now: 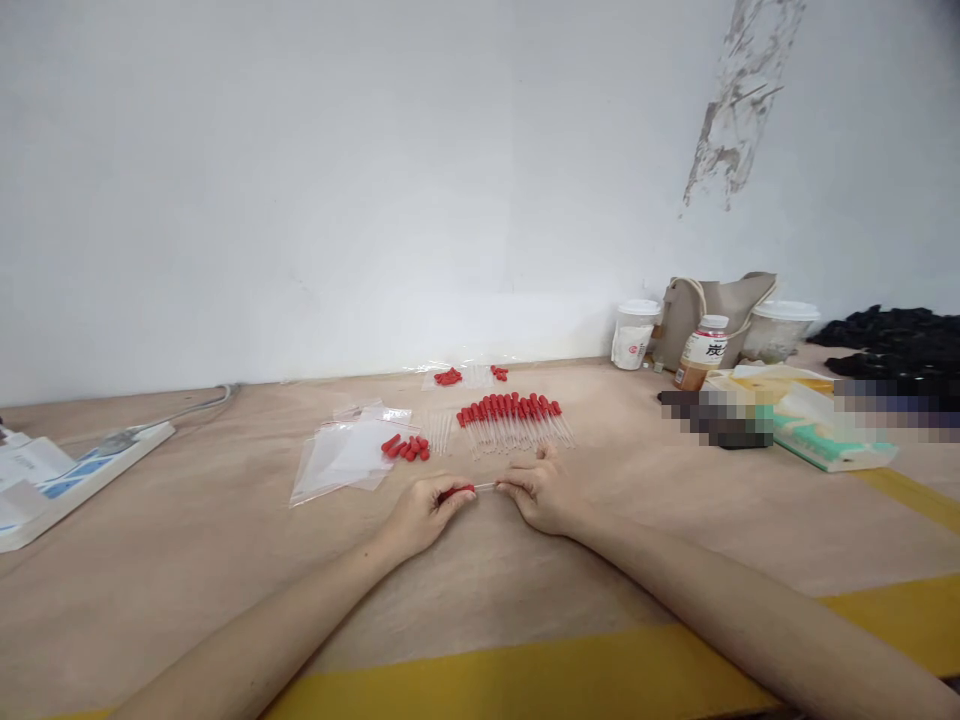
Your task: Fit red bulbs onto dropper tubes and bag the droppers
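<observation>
forearms point(304, 605) angle inward, left hand point(414, 516) with fingers point(454, 503) pinching a red bulb point(466, 490), right hand point(549, 497) pinching a clear tube point(486, 486).

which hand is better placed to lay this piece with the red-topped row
Probably the right hand: it is just in front of the red-topped row and holds the thin clear tube. The left hand grips the red bulb and sits farther left, nearer the loose red bulbs.
</observation>
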Available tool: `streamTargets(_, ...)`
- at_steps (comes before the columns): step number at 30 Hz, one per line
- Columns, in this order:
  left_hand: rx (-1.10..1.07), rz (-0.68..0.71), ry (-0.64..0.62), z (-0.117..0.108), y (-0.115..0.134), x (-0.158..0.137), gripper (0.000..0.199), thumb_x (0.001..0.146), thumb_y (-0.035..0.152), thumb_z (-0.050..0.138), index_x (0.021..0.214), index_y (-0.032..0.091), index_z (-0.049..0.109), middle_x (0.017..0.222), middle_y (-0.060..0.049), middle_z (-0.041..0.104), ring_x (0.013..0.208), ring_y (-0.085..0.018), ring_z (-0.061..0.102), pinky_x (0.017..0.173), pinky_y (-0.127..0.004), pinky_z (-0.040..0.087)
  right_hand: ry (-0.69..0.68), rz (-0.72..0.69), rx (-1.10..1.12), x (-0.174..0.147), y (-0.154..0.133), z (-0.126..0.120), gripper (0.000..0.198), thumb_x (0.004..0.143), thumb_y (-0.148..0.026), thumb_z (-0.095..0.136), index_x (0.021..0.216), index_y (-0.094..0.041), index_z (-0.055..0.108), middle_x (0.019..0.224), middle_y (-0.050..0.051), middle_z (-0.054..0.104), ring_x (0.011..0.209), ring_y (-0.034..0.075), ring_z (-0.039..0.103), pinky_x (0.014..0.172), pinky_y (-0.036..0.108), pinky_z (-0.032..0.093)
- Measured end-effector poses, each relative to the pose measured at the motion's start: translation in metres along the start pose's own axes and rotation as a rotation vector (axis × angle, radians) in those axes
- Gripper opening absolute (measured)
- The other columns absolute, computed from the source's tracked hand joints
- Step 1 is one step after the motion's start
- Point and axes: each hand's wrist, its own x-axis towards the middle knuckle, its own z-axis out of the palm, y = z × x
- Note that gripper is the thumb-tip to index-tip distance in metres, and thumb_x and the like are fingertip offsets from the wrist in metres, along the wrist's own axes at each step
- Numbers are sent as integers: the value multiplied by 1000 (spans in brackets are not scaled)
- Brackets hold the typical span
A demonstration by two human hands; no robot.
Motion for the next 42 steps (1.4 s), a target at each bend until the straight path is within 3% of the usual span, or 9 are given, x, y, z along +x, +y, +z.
streamTargets(11, 19, 49, -46, -1, 0, 2, 21, 82, 32, 48, 79, 19, 64, 70, -1, 62, 65, -14, 55, 60, -22, 42, 4, -7, -16, 2, -10, 8, 22, 83, -22, 43, 79, -23, 65, 73, 0, 65, 63, 11, 49, 73, 32, 20)
streamTargets(19, -271, -145, -103, -11, -14, 10, 23, 68, 33, 63, 86, 21, 69, 81, -1, 70, 70, -18, 63, 61, -26, 48, 9, -20, -11, 4, -13, -1, 25, 87, -26, 39, 88, -24, 63, 79, 0, 66, 66, 11, 51, 74, 32, 20)
streamTargets(23, -257, -125, -61, -7, -16, 7, 23, 70, 33, 62, 88, 19, 69, 83, -3, 70, 72, -18, 63, 64, -27, 49, -1, -124, -155, 1, -15, -6, 25, 86, -24, 39, 87, -22, 64, 78, 3, 64, 72, 14, 50, 75, 33, 20)
streamTargets(27, -80, 5, 73, -6, -18, 5, 20, 74, 32, 60, 89, 21, 68, 86, -4, 69, 79, -19, 61, 75, -32, 48, -39, -163, -294, 1, -20, -10, 23, 83, -22, 42, 78, -19, 64, 79, 7, 62, 80, 17, 48, 74, 35, 21)
streamTargets(30, 74, 89, 242, -10, -25, 5, 25, 78, 29, 56, 102, 22, 62, 96, -5, 64, 89, -19, 57, 81, -35, 44, -57, -32, -299, 9, -17, -15, 22, 81, -23, 44, 76, -19, 65, 77, 6, 63, 79, 17, 49, 75, 34, 23)
streamTargets(32, 114, 98, 282, -13, -28, 6, 21, 81, 28, 52, 98, 21, 62, 95, -5, 61, 89, -18, 56, 79, -33, 44, -42, 189, -248, 20, -10, -17, 23, 80, -26, 45, 72, -20, 65, 73, 4, 64, 74, 16, 51, 76, 34, 24)
streamTargets(35, 173, 117, 198, -14, -26, 4, 20, 79, 32, 55, 65, 18, 61, 80, -3, 60, 78, -16, 55, 73, -31, 44, 1, 543, -150, 45, 4, -11, 28, 78, -34, 45, 62, -22, 64, 66, 1, 64, 67, 16, 54, 77, 33, 26)
streamTargets(37, 219, 139, 143, -13, -22, 2, 28, 77, 34, 57, 55, 17, 56, 74, -2, 59, 72, -15, 54, 70, -29, 43, 48, 661, -118, 63, 11, 0, 28, 77, -35, 46, 60, -22, 63, 66, 1, 64, 69, 17, 56, 79, 34, 26)
streamTargets(42, 273, 197, 46, -15, -13, 1, 13, 83, 25, 49, 87, 21, 61, 84, -2, 60, 79, -15, 54, 74, -29, 40, 79, 749, -142, 94, 13, 33, 26, 75, -35, 47, 63, -21, 65, 71, 7, 67, 74, 21, 59, 81, 39, 24)
